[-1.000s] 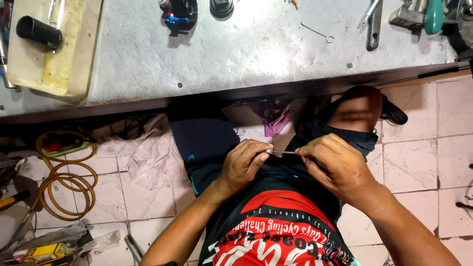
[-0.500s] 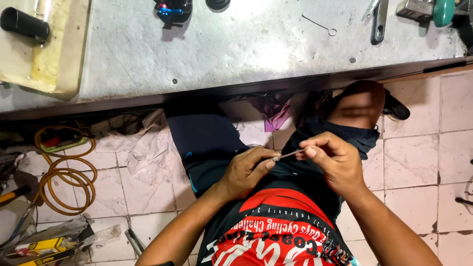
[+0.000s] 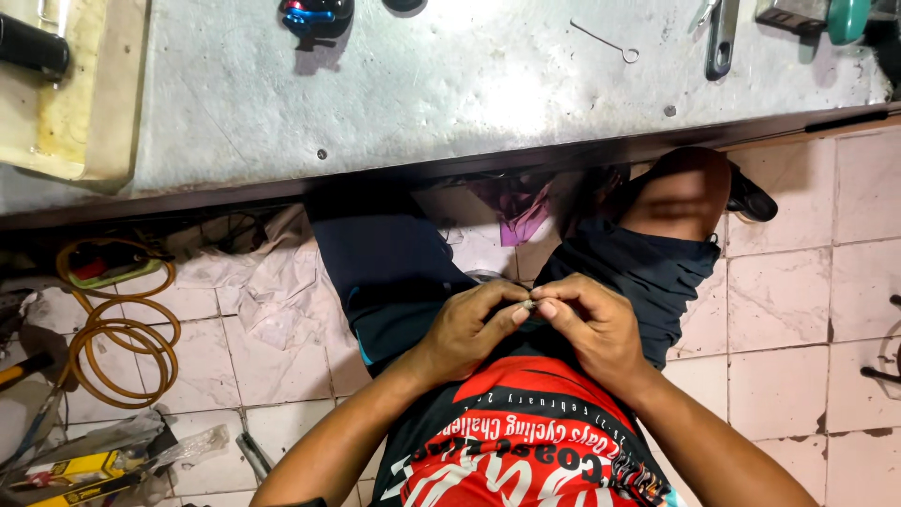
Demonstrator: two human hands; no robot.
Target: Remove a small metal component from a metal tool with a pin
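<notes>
Pinching a small metal piece, both hands meet below the workbench.

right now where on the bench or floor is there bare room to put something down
The metal benchtop is bare across its middle, between the blue part and the wrench, apart from a thin wire clip. Floor tiles right of the knee are open. The left floor is crowded: orange hose, crumpled paper, tools.

Our left hand and right hand meet fingertip to fingertip in our lap, pinching a small part between them. The workbench lies ahead; a coiled hose sits on the floor to our left.
</notes>
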